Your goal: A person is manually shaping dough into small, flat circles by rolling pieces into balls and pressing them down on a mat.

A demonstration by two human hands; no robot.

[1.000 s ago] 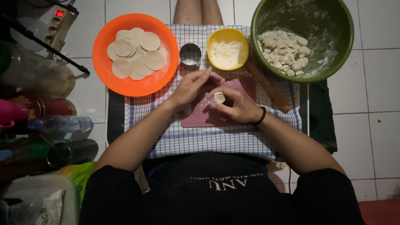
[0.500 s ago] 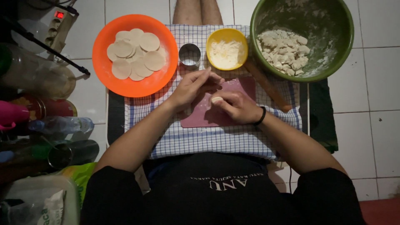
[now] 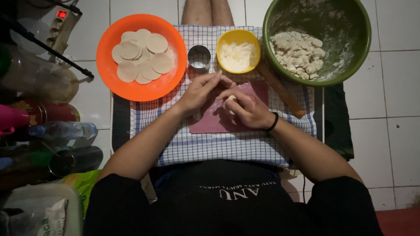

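Two hands, one dough piece, three bowls.

2 hands: left hand, right hand, w/ 1 small dough piece between them. 1 pink cutting board. 1 checked cloth. 1 orange plate w/ approx. 7 flat dough rounds, overlapping, exact no. hard to tell. 1 metal ring cutter. 1 yellow bowl of flour. 1 green bowl w/ many dough lumps, too many to count. 1 wooden rolling pin. 1 black wristband.
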